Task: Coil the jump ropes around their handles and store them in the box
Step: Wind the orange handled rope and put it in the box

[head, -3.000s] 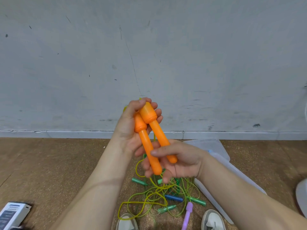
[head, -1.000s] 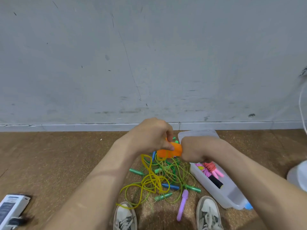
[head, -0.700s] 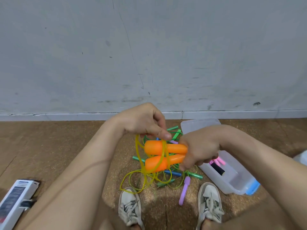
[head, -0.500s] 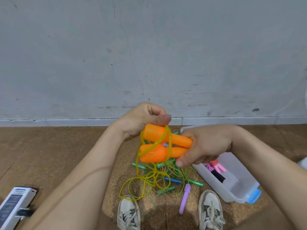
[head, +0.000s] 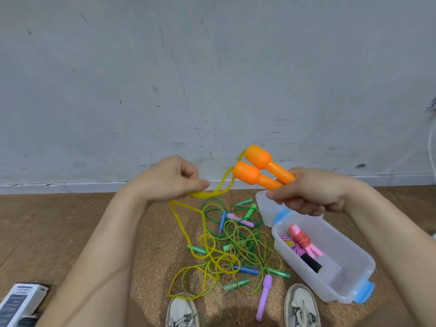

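Clerk: Item one, handles?

Keeper: Two orange handles [head: 259, 171], side by side, centre right of the frame. The right hand [head: 309, 194] grips their thin ends, fingers curled round both. The fat ends stick out up and to the left, clear of the grip.

Clerk: Item two, rope?

Keeper: One yellow rope [head: 186, 220]. It leaves the fat ends, sags down and left, and passes into the left hand [head: 169, 179], which pinches it between thumb and curled fingers. Below that pinch it hangs to the floor [head: 70, 227] and ends in loose loops at lower centre. None of it is wound on the handles.

Clerk: Item three, box?

Keeper: One clear box [head: 349, 253] with blue clasps, lower right, open, on the floor under the right hand. Inside: coiled ropes [head: 303, 243], pink and red, with a black handle beside them. Its lid [head: 264, 208] lies just beyond it.

Clerk: Loose stock?

Keeper: A pile [head: 238, 239] of tangled green and yellow ropes with green, blue and purple handles, on the floor between the arms, left of the box. One purple handle [head: 264, 293] lies between two shoes [head: 181, 312] at the bottom edge.

Clerk: Sundries?

Keeper: A white carton [head: 21, 300], lower left corner; its print cannot be read.
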A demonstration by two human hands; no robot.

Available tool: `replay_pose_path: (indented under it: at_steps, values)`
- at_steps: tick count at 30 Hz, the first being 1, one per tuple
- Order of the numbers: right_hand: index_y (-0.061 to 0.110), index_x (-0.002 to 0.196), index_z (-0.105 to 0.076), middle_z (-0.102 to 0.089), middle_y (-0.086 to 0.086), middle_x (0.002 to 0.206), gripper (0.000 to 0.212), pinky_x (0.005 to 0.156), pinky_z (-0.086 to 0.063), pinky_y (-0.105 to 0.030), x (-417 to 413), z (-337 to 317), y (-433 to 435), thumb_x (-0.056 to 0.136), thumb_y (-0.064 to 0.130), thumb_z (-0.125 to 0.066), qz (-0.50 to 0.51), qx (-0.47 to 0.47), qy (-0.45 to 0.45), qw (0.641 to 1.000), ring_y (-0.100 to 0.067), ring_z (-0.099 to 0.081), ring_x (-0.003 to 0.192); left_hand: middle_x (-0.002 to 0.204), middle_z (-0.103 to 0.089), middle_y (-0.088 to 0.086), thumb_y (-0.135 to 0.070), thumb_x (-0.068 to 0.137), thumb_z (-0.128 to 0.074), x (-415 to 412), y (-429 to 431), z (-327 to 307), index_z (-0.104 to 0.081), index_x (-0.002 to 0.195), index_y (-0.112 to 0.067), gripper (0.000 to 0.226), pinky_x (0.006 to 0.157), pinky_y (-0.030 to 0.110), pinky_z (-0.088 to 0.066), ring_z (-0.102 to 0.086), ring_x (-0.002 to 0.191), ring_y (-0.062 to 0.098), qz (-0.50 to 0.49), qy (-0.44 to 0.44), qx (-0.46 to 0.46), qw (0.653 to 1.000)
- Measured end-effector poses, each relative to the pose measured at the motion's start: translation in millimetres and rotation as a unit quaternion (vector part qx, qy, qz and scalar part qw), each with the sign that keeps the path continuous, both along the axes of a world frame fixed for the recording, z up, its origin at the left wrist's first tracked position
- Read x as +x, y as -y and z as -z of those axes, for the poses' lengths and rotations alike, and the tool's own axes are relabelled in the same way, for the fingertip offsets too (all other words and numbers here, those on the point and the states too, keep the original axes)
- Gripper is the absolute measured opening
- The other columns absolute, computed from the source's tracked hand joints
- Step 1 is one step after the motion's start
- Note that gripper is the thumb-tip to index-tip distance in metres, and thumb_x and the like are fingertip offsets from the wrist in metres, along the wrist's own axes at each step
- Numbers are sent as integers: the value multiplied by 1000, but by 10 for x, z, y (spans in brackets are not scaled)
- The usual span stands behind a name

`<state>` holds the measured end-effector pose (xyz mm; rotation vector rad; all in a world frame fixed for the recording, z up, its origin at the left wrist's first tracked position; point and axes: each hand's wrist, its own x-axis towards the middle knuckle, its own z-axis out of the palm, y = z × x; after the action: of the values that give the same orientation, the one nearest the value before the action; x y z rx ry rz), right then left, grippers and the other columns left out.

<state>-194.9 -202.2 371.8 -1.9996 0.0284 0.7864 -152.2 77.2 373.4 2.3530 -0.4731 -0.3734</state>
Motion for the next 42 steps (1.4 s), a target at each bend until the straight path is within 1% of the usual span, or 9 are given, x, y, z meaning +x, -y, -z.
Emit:
replay_pose_path:
  at_steps: [3, 8, 11, 14, 17, 22, 28, 34, 42]
  values:
    - [14, 64, -50, -25, 1, 47, 26, 37, -13, -10, -43, -8, -12, 81, 28, -64, -18, 104, -49, 993, -7, -17, 33, 78, -72, -4, -23, 86, -67, 65, -122, 169, -71, 78, -23, 9, 78, 27, -51, -64, 75, 7, 29, -12, 120, 992]
    - [15, 64, -52, -27, 5, 43, 26, 35, -13, -6, -29, 36, -126, 82, 28, -67, -78, 202, -125, 968, -2, -19, 29, 115, -68, 7, -42, 93, -45, -16, 382, 116, -62, 115, -17, 37, 93, 31, -45, -62, 109, 17, -48, -67, -355, 931]
    - [16, 68, -56, -32, 7, 43, 27, 32, -19, -5, -7, 72, -178, 75, 33, -77, -116, 317, -190, 922, 1, -25, 30, 101, -55, 28, -59, 89, -44, -58, 621, 171, -59, 109, -3, 61, 91, 45, -45, -52, 95, 35, -87, -165, -451, 873]
    - [16, 74, -59, -38, 7, 48, 24, 29, -24, -8, 1, 141, -241, 81, 35, -72, -143, 442, -232, 855, -1, -24, 34, 58, -42, 11, -60, 93, -37, -84, 799, 161, -56, 71, -12, 55, 52, 28, -42, -42, 48, 19, -162, -187, -524, 815]
    - [14, 74, -57, -40, 4, 50, 21, 27, -26, -10, -29, 163, -423, 84, 29, -68, -75, 497, -212, 838, 0, -29, 32, 48, -27, -1, -46, 100, -32, -91, 960, 212, -43, 64, -17, 47, 41, 19, -19, -23, 42, 11, -238, -118, -490, 830]
    - [16, 72, -46, -32, 5, 46, 23, 29, -14, -12, 59, 187, -495, 93, 21, -54, 215, 310, -50, 925, -3, -23, 29, 76, -59, 14, -34, 97, -34, -63, 973, 517, -41, 84, -20, 20, 63, 41, -43, -57, 76, 38, -94, 140, -63, 984]
    - [11, 68, -44, -41, -9, 58, 20, 42, -24, -21, 166, 349, -346, 83, 15, -56, 162, -127, 160, 965, -20, -33, 41, 95, -61, 9, -14, 93, -50, -137, 920, 407, -51, 101, -12, 8, 61, 34, -31, -61, 89, 34, 85, 321, 329, 884]
    - [13, 64, -45, -47, -3, 57, 29, 41, -29, -24, 77, 311, -432, 89, 23, -55, -54, -356, 153, 920, -15, -43, 45, 88, -63, 4, -28, 85, -63, -235, 894, 250, -64, 95, -17, 15, 63, 31, -29, -56, 85, 27, 120, 326, 249, 904]
    - [13, 73, -55, -47, -2, 52, 23, 43, -32, -21, -113, 193, -526, 87, 30, -63, -260, -353, 26, 899, -18, -37, 41, 60, -47, -16, -54, 58, -82, -263, 714, 141, -71, 95, -30, 46, 50, 14, -28, -45, 58, -3, 166, 120, 201, 958]
